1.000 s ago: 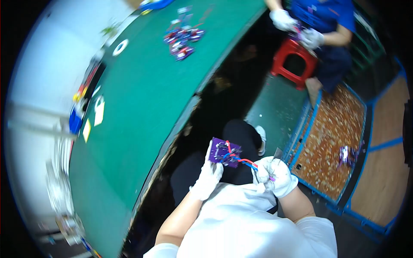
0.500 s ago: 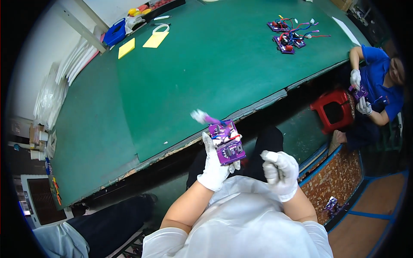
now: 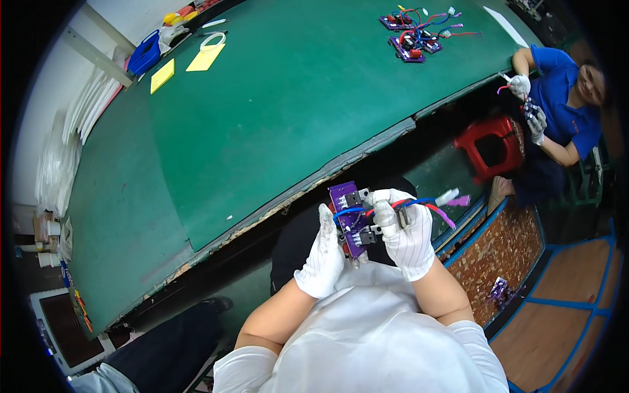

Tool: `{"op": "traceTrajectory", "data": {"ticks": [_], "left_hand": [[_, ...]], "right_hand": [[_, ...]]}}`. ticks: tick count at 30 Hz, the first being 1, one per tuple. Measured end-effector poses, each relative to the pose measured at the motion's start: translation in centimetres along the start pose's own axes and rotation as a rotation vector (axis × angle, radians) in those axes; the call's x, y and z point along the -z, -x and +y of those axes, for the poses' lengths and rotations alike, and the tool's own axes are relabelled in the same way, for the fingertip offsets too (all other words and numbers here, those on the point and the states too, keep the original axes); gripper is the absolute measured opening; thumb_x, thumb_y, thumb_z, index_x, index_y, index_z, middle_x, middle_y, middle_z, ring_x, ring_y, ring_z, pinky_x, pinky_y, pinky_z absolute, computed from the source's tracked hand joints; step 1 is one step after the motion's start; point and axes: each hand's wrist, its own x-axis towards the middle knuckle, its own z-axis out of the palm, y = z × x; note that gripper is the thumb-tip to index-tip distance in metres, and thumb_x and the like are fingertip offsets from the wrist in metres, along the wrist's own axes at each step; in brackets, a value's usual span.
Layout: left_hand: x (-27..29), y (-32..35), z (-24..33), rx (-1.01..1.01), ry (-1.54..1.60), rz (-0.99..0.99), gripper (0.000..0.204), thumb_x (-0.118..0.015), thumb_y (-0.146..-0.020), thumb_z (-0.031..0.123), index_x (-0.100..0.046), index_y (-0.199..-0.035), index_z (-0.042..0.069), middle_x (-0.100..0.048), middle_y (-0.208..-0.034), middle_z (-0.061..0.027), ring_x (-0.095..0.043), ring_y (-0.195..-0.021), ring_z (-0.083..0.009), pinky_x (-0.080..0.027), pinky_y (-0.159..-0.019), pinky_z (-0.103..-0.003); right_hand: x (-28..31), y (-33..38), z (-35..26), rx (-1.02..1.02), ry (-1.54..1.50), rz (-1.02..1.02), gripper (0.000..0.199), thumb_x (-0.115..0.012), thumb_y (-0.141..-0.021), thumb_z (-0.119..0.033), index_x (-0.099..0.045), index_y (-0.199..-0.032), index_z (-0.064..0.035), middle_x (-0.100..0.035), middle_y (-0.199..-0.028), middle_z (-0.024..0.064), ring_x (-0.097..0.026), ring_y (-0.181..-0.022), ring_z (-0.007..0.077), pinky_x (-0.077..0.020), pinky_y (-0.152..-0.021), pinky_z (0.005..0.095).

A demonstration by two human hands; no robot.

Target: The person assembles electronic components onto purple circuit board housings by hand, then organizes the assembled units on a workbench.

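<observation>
In front of my lap, a purple circuit board (image 3: 341, 192) is held nearly upright, with black components along its right side. My left hand (image 3: 320, 262), in a white glove, closes around the board's left and lower edge. My right hand (image 3: 411, 245), gloved in white too, pinches the red and blue wires (image 3: 424, 202) beside the board. Their ends reach out to the right, with a white connector (image 3: 447, 196) and purple sleeves (image 3: 460, 201). The right fingers hide part of the wires and the board's right edge.
The green table (image 3: 262, 144) lies ahead, its worn edge just beyond my hands. Several wired purple boards (image 3: 407, 49) sit at its far side. Yellow pads (image 3: 206, 57) lie far left. At right, a co-worker (image 3: 560, 98) handles another board near a red stool (image 3: 466, 141).
The board has turned from lying face-up to nearly upright, its wires swinging from left to right. My right hand has come in from the right and taken hold of the wires.
</observation>
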Motion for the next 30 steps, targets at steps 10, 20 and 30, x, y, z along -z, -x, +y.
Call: {"op": "traceTrajectory", "data": {"ticks": [10,20,30], "left_hand": [[-1.9,-0.5,0.1,0.026,0.128,0.010,0.079,-0.021,-0.086,0.070,-0.046,-0.121,0.004,-0.063,-0.087,-0.0129,-0.061,-0.062,-0.0199,-0.051,-0.055,-0.028],[1.1,-2.8,0.4,-1.099,-1.011,0.013,0.082,-0.069,-0.076,0.019,-0.021,-0.139,0.000,-0.047,-0.124,-0.0254,-0.056,-0.107,-0.0351,-0.045,-0.091,-0.043],[1.4,-3.0,-0.9,-0.335,-0.080,-0.015,0.077,-0.058,-0.079,0.056,-0.039,-0.130,0.003,-0.056,-0.117,-0.0080,-0.056,-0.103,-0.0145,-0.047,-0.087,-0.028]], "right_hand": [[2.6,-0.6,3.1,0.178,-0.047,-0.103,0.021,-0.057,-0.090,-0.018,-0.059,-0.090,0.0034,-0.062,-0.074,0.0057,-0.058,-0.061,0.0117,-0.0461,-0.054,0.0250],[3.2,-1.6,0.5,-0.663,-0.674,-0.111,0.036,-0.055,-0.089,-0.037,-0.056,-0.079,-0.0030,-0.053,-0.056,0.0036,-0.042,-0.035,0.0079,-0.0342,-0.035,0.0207],[3.2,-2.0,-0.2,-0.574,-0.443,-0.059,0.033,-0.056,-0.089,-0.031,-0.056,-0.079,0.0004,-0.055,-0.055,0.0059,-0.043,-0.036,0.0079,-0.0326,-0.034,0.0199]]}}
